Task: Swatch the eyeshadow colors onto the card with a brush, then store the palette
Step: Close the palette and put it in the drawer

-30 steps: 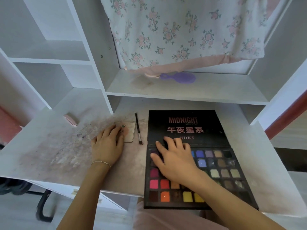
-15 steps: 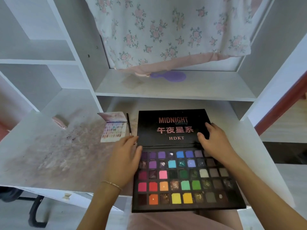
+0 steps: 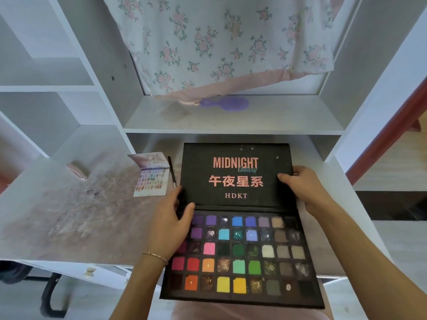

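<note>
- White desk top (image 3: 69, 227), smudged with pigment and set in a shelving unit, carries all the work.
- Palette (image 3: 242, 250): open, its pan tray nearest the viewer and overhanging the desk's front edge. Long axis runs left to right.
- Left hand (image 3: 168, 225): at the left end of the hinge line, thumb curled onto the inner face of the lid, fingers behind its left edge.
- Right hand (image 3: 305, 188): grips the right edge of the lid, thumb on the printed face, fingers wrapped behind.
- Lid (image 3: 235, 176): black, lettered "MIDNIGHT", tilted up and back from the hinge. It lies between the hands, one at each short end, neither clearly nearer. The likely next move, folding the lid toward the viewer over the pans, turns on this hold.
- Brush (image 3: 172, 172): lies on the desk just left of the lid, pointing front to back, held by no hand.
- Card (image 3: 152, 181): left of the brush, covered with rows of swatches, its flap raised; swatching looks finished.
- Pink object (image 3: 77, 169): farther left on the desk; identity unclear.
- Shelf (image 3: 300, 121): beyond the lid, holding a purple hairbrush (image 3: 225, 103) under hanging floral cloth (image 3: 219, 42).
</note>
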Available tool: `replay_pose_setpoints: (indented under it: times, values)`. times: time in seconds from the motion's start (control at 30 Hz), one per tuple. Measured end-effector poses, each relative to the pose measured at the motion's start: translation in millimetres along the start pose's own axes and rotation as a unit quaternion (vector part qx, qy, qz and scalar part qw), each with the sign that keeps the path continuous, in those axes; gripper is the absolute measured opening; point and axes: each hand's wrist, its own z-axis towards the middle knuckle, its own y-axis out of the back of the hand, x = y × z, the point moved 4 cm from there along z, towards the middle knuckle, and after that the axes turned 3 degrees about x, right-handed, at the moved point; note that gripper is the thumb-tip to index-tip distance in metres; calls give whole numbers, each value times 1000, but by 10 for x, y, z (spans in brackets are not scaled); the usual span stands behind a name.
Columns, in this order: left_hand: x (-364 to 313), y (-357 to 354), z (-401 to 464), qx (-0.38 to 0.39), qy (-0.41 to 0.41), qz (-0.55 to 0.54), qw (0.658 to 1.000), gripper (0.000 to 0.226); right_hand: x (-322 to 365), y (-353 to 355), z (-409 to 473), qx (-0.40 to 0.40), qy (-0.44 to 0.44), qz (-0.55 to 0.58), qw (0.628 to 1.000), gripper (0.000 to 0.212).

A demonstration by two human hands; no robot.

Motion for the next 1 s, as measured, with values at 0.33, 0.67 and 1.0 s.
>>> replay_pose_setpoints:
  times: [0.33, 0.67, 1.0]
  values:
    - [-137, 8, 153, 24, -28, -57, 998, 64, 16, 195, -289, -24, 188, -108, 976, 16]
    - [-316, 231, 226, -78, -29, -272, 959, 51, 255, 317, -450, -105, 305, -24, 946, 22]
    - [-298, 39, -646, -94, -165, 43, 981, 44, -327, 67, -1160, 12, 385, -228, 894, 30]
